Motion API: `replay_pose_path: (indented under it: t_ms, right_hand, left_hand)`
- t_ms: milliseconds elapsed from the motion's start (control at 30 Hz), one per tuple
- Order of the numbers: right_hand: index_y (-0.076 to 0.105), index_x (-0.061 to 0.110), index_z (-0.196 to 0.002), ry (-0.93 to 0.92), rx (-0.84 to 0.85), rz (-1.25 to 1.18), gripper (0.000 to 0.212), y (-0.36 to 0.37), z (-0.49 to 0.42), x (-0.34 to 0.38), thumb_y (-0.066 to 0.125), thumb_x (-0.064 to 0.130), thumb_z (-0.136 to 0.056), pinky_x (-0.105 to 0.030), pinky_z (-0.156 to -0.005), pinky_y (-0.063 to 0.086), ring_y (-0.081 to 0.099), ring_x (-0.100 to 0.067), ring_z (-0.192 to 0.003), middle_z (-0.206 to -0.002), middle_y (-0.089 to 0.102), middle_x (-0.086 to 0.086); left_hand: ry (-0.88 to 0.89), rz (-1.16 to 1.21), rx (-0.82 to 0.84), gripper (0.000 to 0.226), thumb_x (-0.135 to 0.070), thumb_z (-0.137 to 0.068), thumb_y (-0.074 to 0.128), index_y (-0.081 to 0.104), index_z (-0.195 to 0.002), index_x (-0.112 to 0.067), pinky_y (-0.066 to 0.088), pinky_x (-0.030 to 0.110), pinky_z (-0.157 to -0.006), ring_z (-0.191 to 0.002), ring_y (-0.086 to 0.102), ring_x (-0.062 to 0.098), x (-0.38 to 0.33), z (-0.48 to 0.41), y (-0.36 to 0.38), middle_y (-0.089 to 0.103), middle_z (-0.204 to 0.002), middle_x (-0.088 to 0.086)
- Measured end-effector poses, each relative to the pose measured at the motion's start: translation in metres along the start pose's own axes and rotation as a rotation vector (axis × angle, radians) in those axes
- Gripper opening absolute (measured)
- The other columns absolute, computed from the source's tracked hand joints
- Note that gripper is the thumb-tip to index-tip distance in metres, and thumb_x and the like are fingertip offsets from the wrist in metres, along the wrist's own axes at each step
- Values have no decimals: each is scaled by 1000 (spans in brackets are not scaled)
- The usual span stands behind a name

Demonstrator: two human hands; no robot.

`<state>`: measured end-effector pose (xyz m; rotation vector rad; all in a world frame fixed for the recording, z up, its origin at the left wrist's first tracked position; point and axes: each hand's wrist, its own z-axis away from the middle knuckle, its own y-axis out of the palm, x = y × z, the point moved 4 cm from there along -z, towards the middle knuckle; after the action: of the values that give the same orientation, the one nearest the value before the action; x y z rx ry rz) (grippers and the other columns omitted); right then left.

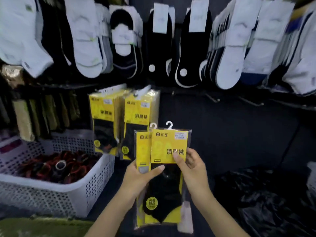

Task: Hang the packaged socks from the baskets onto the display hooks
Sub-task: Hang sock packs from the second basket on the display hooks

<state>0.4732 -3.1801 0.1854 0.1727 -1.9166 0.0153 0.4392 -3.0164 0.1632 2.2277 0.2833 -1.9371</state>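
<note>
You hold two sock packets in front of you, just below the middle of the view, at about 6 o'clock. Your left hand (142,177) grips the back packet (142,147) by its left edge. The thumb lies across its face, and its tip reaches onto the black sock of the front packet (168,146). Your right hand (193,168) pinches the front packet at its right edge, thumb pressed on the yellow card and fingers behind.

The front packet overlaps the back one and covers most of its right side. Both stand nearly upright, each with a small white hanger (169,125) sticking up at 12 o'clock from the card.

Up at 11 o'clock from your hands, two bunches of hung packets (104,120) of the same yellow kind are on the display, side by side. At 1 o'clock, two bare hooks (212,98) jut from the dark panel.

At 9 o'clock a white basket (95,185) sits low, with dark red and black socks (56,166) heaped in it. Above it, olive and tan socks (24,120) hang in a row. Along the top, from 10 to 2 o'clock, hang rows of white and black socks (85,40), blurred. At 4 o'clock lies a crumpled black plastic bag (265,194).
</note>
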Motion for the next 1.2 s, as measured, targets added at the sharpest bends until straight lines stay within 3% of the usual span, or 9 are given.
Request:
replay_pose_path:
  t_ms: [200, 267, 300, 367, 567, 800, 1000, 1100, 1200]
  right_hand:
    - [66, 15, -98, -4, -1, -49, 14, 0, -42, 12, 65, 23, -87, -18, -69, 55, 71, -10, -87, -94, 75, 5]
    - [66, 13, -97, 1, -29, -73, 13, -4, -51, 18, 60, 22, -91, -18, -67, 55, 72, -12, -84, -91, 76, 1]
    - [66, 11, -95, -2, -52, -77, 14, -7, -57, 21, 58, 21, -93, -16, -66, 54, 72, -12, -82, -88, 76, 0]
    - [66, 11, -94, -11, -90, -76, 15, -12, -69, 29, 54, 21, -95, -16, -65, 54, 72, -11, -81, -87, 75, 1]
    - [66, 9, -95, -17, -114, 10, 18, -8, -102, 45, 55, 23, -96, -30, -79, 55, 70, -17, -84, -88, 74, -5]
    - [62, 10, -80, -15, -142, 99, 20, 0, -128, 30, 56, 20, -96, -9, -53, 44, 58, 3, -57, -62, 64, 10]
    - [62, 8, -89, 98, -229, 155, 18, 0, -157, 8, 61, 25, -93, -29, -69, 47, 60, -19, -80, -83, 65, -4]
    - [58, 13, -101, 125, -327, 224, 23, -3, -169, 3, 64, 32, -90, -29, -76, 49, 60, -18, -89, -94, 63, -2]
    - [59, 12, -102, 154, -381, 221, 25, -6, -176, 0, 65, 32, -89, -27, -71, 46, 58, -15, -83, -90, 62, 0]
  left_hand:
    - [23, 30, -45, 24, -59, -78, 52, 57, -81, -36, 38, 11, -63, -61, 57, -20, -26, -37, -6, 61, -62, -36]
    - [101, 18, -104, 40, -67, -78, 46, 35, -70, -30, 36, 25, -62, -59, 38, -9, -36, -44, -16, 43, -61, -29]
    - [140, -13, -149, 49, -68, -76, 46, 27, -95, -27, 34, 36, -61, -86, 48, 33, -41, -46, -24, 41, -81, 16]
    - [193, -58, -221, 35, -65, -75, 47, 31, -64, -35, 28, 29, -55, -51, 33, 14, -52, -51, -40, 27, -54, -6]
    - [290, -90, -332, 31, -61, -81, 45, 60, -90, -35, 37, 14, -71, -77, 51, -5, -89, -62, -74, 57, -83, -18]
    - [311, -109, -352, 53, -63, -80, 47, 45, -66, -12, 37, 19, -51, -54, 36, 12, -114, -72, -89, 34, -59, 0]
    - [320, -39, -344, 66, -60, -81, 49, 61, -92, 4, 42, 25, -37, -57, 53, 27, -107, -73, -85, 52, -65, 8]
    - [277, -23, -354, 76, -56, -85, 48, 47, -126, 8, 53, 34, -85, -113, 56, 34, -96, -75, -81, 58, -125, 20]
    - [254, 12, -334, 65, -64, -79, 46, 54, -127, -21, 34, 22, -92, -100, 48, 0, -91, -75, -75, 53, -111, -17]
